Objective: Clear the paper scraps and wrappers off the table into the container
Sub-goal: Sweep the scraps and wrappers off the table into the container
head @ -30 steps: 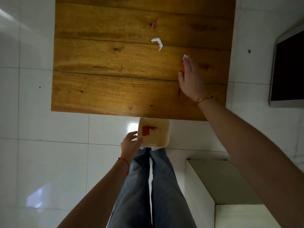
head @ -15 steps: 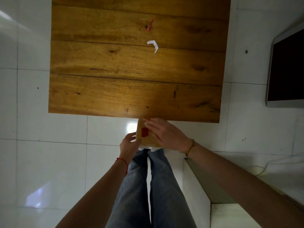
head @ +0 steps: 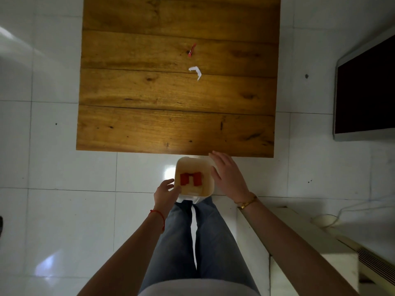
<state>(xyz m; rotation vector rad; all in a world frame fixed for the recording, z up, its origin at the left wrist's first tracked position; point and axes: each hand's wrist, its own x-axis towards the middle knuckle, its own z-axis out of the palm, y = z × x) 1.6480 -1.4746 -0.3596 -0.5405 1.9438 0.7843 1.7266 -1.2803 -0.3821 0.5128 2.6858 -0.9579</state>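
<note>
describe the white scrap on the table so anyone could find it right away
Start at the wooden table. Two small scraps lie right of its middle. The white scrap is the nearer, a curled bent strip; the red scrap beyond it is thinner and straight.

Looks like a room in somebody's home, living room probably. Glossy white floor tiles with a few dark specks, low wooden plank table with knots and scuffs, flat dark screen in a pale frame leaning off to the right. Cream-coloured unit with a vent grille lower right, thin white cable trailing across the tiles beside it. Jeans and bare forearms too, nothing lab or shop about it
</note>
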